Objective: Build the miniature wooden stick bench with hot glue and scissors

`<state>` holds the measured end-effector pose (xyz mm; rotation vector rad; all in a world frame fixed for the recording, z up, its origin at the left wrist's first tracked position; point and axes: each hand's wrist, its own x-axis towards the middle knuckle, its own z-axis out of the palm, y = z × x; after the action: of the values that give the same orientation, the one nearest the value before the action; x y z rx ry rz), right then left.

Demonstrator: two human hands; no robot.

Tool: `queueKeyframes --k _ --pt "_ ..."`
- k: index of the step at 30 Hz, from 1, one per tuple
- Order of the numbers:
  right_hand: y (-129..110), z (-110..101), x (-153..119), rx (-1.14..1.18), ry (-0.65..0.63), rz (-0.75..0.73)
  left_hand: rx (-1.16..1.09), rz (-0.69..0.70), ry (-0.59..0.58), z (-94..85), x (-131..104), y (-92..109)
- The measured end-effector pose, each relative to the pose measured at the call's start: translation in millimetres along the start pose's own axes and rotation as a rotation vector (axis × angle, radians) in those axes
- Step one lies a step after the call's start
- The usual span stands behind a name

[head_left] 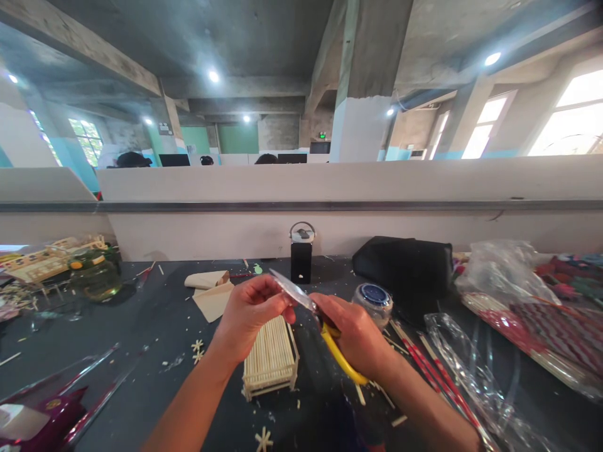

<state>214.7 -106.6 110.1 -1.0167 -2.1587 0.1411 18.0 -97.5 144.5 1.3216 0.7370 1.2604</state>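
Dark table (146, 326), strewn with stick scraps. Centre: slatted stick model (268, 361); stick star (197, 351) to its left, another (264, 439) nearer. Farther back: tan paper (213, 302), black flask (301, 258) upright. Right: blue-topped jar (373, 298), black bag (407, 270), clear plastic (464, 342). Left: jug (97, 279), yellowish liquid inside.

"What's in front?"
"A dark desk (155, 348), spreading from 8 to 4 o'clock. Behind it, a pale partition (211, 232) with a grey rail (211, 206) crosses from 9 to 3."

"And overhead?"
"A grey concrete ceiling (264, 37) with beams at 12. At 1, a column (367, 69), grey above, white below."

"The light?"
"A white lamp (213, 76) glows at 11; bright windows (570, 113) stand at 10 and 2."
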Motion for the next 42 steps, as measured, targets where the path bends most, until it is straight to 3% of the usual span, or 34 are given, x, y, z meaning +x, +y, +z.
queueKeyframes --k 9,25,30,42 --pt "-2.0 -0.8 5.2 0.084 0.218 0.098 -0.059 -0.045 0.001 -3.6 -0.1 6.8" --pt "1.0 1.9 7.5 0.164 0.102 0.106 -0.232 -0.087 0.033 -8.4 4.8 -0.2" --pt "2.4 3.9 6.4 0.108 0.046 0.046 -0.251 -0.119 -0.002 -7.5 3.4 -0.3" --pt "-2.3 -4.6 6.5 -0.036 -0.007 -0.008 -0.227 -0.046 -0.118 -3.9 2.0 2.5"
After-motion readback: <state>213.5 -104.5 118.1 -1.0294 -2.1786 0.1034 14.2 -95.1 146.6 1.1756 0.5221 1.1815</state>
